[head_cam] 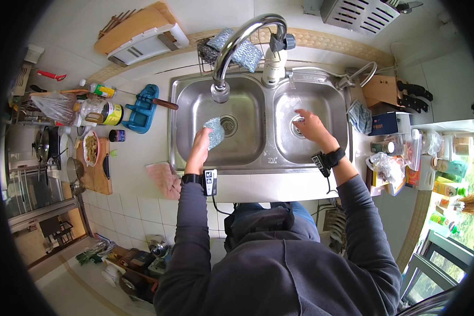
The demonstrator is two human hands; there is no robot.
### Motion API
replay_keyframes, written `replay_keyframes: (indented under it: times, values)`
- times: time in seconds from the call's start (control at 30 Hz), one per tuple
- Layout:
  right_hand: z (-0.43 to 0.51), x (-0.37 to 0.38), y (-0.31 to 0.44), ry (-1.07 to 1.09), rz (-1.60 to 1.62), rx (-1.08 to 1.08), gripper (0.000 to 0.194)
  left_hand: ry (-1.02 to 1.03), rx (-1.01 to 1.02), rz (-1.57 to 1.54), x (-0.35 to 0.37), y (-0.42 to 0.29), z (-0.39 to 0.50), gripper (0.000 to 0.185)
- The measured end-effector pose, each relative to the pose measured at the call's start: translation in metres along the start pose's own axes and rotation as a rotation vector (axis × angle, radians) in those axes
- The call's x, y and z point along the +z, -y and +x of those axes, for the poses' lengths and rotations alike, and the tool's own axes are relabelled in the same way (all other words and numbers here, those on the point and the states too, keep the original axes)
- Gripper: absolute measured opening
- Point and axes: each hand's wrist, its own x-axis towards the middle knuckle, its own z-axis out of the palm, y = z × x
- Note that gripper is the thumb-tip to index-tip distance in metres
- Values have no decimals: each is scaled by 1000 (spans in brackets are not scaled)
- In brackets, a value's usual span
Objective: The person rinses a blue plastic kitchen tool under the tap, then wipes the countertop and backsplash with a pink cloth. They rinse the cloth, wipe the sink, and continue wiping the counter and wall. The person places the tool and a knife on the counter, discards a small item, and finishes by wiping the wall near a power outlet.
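My left hand (199, 145) holds a light blue-green scouring sponge (214, 133) over the left basin (245, 146) of a steel double sink, left of its drain. Above the right basin (286, 150), near the drain, my right hand (313, 127) has its fingers spread and holds nothing. A chrome gooseneck faucet (237, 39) arches over the left basin. Behind the sink, more patterned sponges (245, 55) lie in a wire rack, beside a white bottle (273, 67). A pink cloth (164, 179) lies at the sink's front left corner.
On the left stand a blue plastic holder (144, 110) with a brown-handled tool, bottles, and a cutting board (98, 181) bearing a plate of food (91, 148) and a knife. A knife block (381, 89), a folded cloth (359, 117) and packages stand to the right.
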Motion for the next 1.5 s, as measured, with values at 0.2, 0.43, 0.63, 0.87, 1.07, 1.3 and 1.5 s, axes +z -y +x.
replay_keyframes:
  times: [0.2,0.43,0.63,0.87,1.07,1.3,1.5]
  values:
    - [0,17,-4,71,-5,55,38,204,1,-299,-17,-16,-25,29]
    - [-13,14,-4,45,50,8,32,352,234,-178,66,-83,-104,36]
    - [-34,3,4,77,130,86,31,-74,1449,231,154,-168,-138,65]
    - [-53,-20,-2,83,153,105,32,-409,1223,1053,209,-201,-82,45]
    - [-18,-23,-25,66,216,97,38,-344,1155,1071,223,-217,-76,62]
    - [74,-7,-29,63,856,440,45,-11,1447,745,159,-89,-114,24]
    - [135,3,-21,-14,1194,554,30,149,335,678,66,29,-76,13]
